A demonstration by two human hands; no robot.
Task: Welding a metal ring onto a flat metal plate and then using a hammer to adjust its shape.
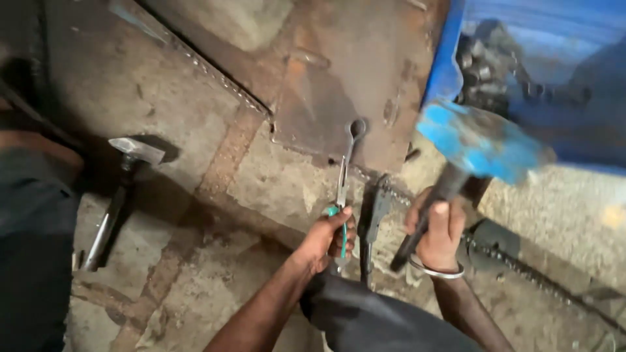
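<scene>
While the right hand [438,236] is fisted tight around the dark handle of a blue hammer [479,145], head blurred and raised over the floor, the left hand [329,236] has its fingers curled closed on the green grips of pliers [344,179]. The pliers stand nearly upright, tips at a small metal loop on the edge of a rusty plate [326,98]. A black tool [373,221] lies just beside them, between the hands. A chain [521,267] runs off right, and another hammer [124,189] lies well apart on the concrete to the left.
</scene>
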